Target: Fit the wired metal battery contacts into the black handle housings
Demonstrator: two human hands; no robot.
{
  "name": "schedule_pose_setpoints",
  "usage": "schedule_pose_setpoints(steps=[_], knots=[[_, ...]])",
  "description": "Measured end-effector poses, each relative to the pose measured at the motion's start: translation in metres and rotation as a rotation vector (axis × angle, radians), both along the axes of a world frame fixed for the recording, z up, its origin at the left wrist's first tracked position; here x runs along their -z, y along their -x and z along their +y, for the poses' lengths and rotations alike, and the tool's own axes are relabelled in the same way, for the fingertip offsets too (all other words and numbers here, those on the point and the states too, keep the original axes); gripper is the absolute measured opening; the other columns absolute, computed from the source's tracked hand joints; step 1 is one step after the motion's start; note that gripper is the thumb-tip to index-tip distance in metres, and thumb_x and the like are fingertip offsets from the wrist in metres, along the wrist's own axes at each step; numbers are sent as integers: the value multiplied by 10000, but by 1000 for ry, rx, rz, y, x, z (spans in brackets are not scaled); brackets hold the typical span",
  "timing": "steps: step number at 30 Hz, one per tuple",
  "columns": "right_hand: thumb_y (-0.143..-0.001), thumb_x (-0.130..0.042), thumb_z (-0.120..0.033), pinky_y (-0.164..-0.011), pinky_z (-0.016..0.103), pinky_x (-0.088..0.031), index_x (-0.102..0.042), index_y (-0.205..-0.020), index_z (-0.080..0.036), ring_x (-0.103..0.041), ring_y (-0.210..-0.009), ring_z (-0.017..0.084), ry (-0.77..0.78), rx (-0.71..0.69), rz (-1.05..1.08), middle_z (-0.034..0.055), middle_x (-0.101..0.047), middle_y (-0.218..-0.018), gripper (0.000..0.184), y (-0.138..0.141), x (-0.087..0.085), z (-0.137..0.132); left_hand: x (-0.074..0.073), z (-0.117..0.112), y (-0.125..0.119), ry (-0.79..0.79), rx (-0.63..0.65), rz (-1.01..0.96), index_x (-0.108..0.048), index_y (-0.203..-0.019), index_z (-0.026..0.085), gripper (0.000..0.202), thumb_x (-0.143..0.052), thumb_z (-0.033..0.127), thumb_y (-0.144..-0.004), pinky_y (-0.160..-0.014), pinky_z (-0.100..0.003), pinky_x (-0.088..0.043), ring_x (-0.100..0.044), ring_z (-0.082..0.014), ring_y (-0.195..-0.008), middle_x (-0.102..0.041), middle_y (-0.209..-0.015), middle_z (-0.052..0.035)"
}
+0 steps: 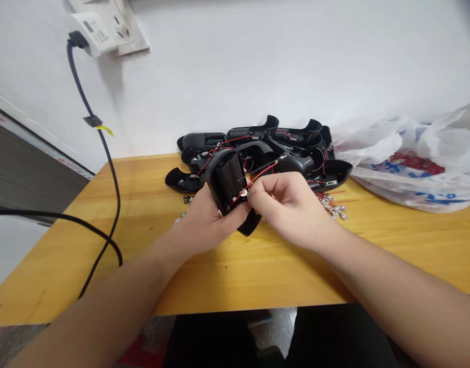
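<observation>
My left hand (204, 217) is wrapped round a black plastic housing (226, 176) with a battery compartment, holding it tilted above the table. A red wire (260, 175) runs from the housing's lower edge up past my right fingers, with a small metal end at its far tip. My right hand (284, 204) is closed in a pinch at a small silvery contact (243, 193) on this wire, against the housing. The fingertips partly hide the contact. Behind my hands lies a pile of similar black housings (296, 162), several with red wires and metal contacts.
Loose metal contacts with red wires (336, 208) lie right of my right hand. A white plastic bag (422, 179) with red contents sits at the right. Black cables (114, 189) hang over the table's left side from a plugged-in adapter (93, 35). The wall (204, 76) rises behind.
</observation>
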State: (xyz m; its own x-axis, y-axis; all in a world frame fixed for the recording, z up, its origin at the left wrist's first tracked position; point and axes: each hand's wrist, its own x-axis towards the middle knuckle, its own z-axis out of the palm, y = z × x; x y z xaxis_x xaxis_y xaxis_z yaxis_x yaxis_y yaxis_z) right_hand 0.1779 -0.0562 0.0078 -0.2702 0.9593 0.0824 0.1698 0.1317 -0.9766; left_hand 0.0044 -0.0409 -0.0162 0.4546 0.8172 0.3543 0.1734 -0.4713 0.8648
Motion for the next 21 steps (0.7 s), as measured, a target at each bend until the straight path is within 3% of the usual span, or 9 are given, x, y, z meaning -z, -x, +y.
schedule_pose_setpoints(steps=[4, 7, 11, 17, 21], knots=[[-796, -562, -232, -492, 254, -260, -455, -576, -189, -366, -547, 101, 9, -52, -20, -7, -424, -578, 248, -2, -2, 0, 0, 2, 4, -93, -24, 61, -644, -1082, 203, 191, -677, 266, -905, -962, -377, -508, -626, -223, -1019, -665, -1068, -57], [-807, -549, -220, -500, 257, -270, -473, -573, -185, -387, -592, 117, -6, -111, -35, 17, -461, -639, 248, -4, -4, 1, 1, 2, 8, -99, -46, 77, -611, -1211, 186, 308, -657, 283, -923, -1032, -387, -481, -614, -243, -1111, -646, -1161, -85], [-842, -518, -225, -499, 260, -274, -513, -616, -185, -367, -575, 114, 10, -210, -7, 7, -464, -643, 230, -7, -6, 1, 1, 2, 13, -140, 18, 127, -567, -1318, 160, 383, -608, 266, -952, -1128, -403, -435, -578, -260, -1223, -614, -1274, -114], [-858, -526, -222, -499, 246, -312, -603, -697, -160, -405, -585, 108, 29, -238, 36, 11, -535, -680, 189, -8, -4, 1, 3, 3, 15, -198, 35, 146, -587, -1254, 188, 319, -608, 240, -940, -1156, -463, -438, -543, -283, -1276, -592, -1270, -111], [-861, -530, -215, -460, 232, -255, -554, -671, -170, -345, -529, 85, 41, -275, 77, -29, -454, -608, 197, -10, -4, 3, 1, 3, 16, -329, 28, 207, -548, -1223, 199, 293, -595, 187, -934, -1113, -437, -460, -542, -240, -1207, -564, -1224, -92]])
